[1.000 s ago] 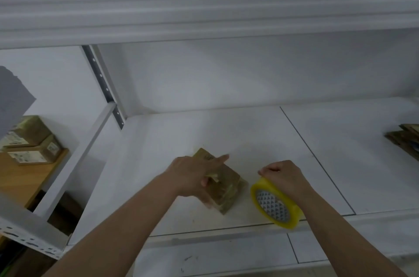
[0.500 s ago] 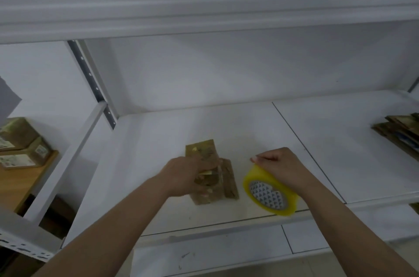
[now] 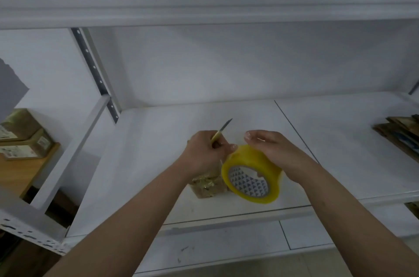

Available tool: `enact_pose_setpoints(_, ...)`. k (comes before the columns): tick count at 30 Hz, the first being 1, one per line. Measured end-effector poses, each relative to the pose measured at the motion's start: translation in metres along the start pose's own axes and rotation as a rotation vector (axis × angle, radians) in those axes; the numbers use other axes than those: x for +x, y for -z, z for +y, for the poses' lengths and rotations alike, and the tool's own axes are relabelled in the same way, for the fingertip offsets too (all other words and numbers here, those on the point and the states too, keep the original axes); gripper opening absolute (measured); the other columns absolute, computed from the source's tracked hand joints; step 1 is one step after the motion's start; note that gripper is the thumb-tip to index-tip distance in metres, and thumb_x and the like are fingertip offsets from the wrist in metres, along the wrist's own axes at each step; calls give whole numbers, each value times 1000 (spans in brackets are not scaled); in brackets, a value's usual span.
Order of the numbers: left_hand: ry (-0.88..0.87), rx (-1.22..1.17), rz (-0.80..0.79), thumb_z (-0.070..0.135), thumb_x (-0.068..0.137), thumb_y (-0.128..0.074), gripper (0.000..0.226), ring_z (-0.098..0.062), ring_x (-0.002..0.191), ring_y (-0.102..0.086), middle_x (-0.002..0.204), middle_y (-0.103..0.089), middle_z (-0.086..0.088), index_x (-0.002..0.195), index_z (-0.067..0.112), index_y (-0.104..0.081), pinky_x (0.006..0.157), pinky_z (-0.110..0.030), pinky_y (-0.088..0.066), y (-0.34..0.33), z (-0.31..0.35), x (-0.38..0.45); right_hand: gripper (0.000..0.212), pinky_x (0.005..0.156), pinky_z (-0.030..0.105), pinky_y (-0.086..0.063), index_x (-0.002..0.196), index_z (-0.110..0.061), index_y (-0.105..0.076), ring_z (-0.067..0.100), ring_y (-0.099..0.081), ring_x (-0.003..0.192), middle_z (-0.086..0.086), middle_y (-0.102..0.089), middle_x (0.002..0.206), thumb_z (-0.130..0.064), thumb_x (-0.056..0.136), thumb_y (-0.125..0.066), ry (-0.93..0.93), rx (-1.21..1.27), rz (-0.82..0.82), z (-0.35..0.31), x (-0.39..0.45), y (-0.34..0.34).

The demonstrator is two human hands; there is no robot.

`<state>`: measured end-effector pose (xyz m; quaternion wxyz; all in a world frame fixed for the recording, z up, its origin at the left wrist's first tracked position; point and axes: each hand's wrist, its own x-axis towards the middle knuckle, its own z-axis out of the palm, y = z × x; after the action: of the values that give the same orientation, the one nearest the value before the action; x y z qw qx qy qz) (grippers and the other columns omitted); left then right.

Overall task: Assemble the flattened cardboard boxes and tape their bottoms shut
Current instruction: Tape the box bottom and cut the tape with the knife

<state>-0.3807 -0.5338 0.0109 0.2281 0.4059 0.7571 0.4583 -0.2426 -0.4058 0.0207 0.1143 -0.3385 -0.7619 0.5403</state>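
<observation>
Fingers: left hand (image 3: pixel 204 152) pinches thin blade (image 3: pixel 221 132) | right hand (image 3: pixel 269 152) grips glossy yellow tape roll (image 3: pixel 251 174)

Tape roll (image 3: pixel 250 173): translucent yellow, core printed with grey-and-white triangles. Beside the roll, the cardboard box (image 3: pixel 208 187) is brown with shiny gold patches. Shelf (image 3: pixel 158 140) beneath: white.

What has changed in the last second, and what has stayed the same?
The left hand has let go of the small cardboard box and now holds a thin yellow-handled cutter, blade pointing up and away. The right hand has lifted the yellow tape roll slightly toward the left hand. The box stays on the white shelf, and the right hand keeps its grip on the roll.
</observation>
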Motion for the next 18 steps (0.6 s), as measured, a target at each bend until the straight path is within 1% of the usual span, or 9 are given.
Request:
enact_pose_setpoints(2, 4, 41, 66, 26, 84, -74, 29, -3, 53, -49, 55, -54, 10, 63, 16, -57, 56, -18, -42, 12, -1, 0, 46, 74, 38, -58, 104, -25, -71, 20, -70, 86, -1, -71, 104, -59, 72, -66, -4, 115, -22, -6, -3, 5)
enact_pose_setpoints(3, 13, 32, 89, 26, 85, -73, 29, -1, 52, -50, 56, -55, 8, 65, 13, -58, 55, -15, -42, 17, -2, -1, 49, 69, 36, -58, 101, -24, -72, 19, -71, 82, 2, -73, 99, -59, 67, -67, 14, 160, -32, -10, -4, 7)
enact_pose_setpoints(5, 42, -31, 124, 26, 87, -71, 29, 3, 52, -54, 58, -59, 7, 67, 9, -59, 54, -11, -42, 25, -2, -4, 56, 74, 34, -56, 101, -22, -73, 20, -71, 88, 3, -75, 97, -59, 60, -67, 43, 197, -50, -17, -3, 10)
enact_pose_setpoints(7, 78, -75, 166, 28, 88, -70, 30, -2, 58, -58, 59, -60, 6, 66, 10, -58, 58, -14, -44, 32, -1, -7, 58, 76, 35, -56, 102, -19, -73, 22, -71, 89, 6, -75, 98, -57, 59, -67, 53, 216, -84, -21, 0, 12)
enact_pose_setpoints(10, 131, -77, 257, 32, 90, -67, 31, -12, 68, -58, 68, -63, -2, 69, 10, -61, 64, -19, -43, 55, -4, -13, 56, 65, 35, -50, 100, -14, -73, 20, -65, 66, 13, -70, 85, -55, 62, -67, 54, 176, -129, -20, 2, 21)
enact_pose_setpoints(12, 170, -92, 298, 33, 91, -65, 31, -13, 70, -58, 73, -65, -5, 68, 11, -62, 65, -19, -41, 70, -16, -21, 55, 63, 35, -50, 100, -14, -72, 19, -63, 66, 9, -67, 84, -56, 65, -69, 31, 8, -111, -12, 6, 26)
enact_pose_setpoints(15, 272, -105, 246, 34, 92, -63, 33, -15, 72, -59, 81, -68, -10, 69, 10, -62, 66, -21, -40, 66, -45, -41, 44, 79, 38, -55, 95, -29, -68, 13, -63, 90, -4, -66, 102, -66, 70, -69, 24, -438, -71, 5, 16, 22)
enact_pose_setpoints(17, 343, -141, 228, 36, 92, -62, 34, -17, 75, -59, 78, -66, -9, 69, 11, -62, 66, -23, -40, 51, -64, -55, 45, 84, 39, -52, 90, -36, -64, 11, -61, 94, -10, -63, 105, -75, 68, -62, 20, -573, -76, 13, 19, 14)
enact_pose_setpoints(18, 365, -156, 236, 37, 92, -61, 35, -18, 77, -60, 75, -65, -7, 68, 11, -61, 66, -23, -40, 45, -72, -60, 42, 83, 37, -50, 90, -37, -62, 10, -60, 96, -12, -62, 106, -75, 71, -61, 21, -627, -81, 15, 20, 10)
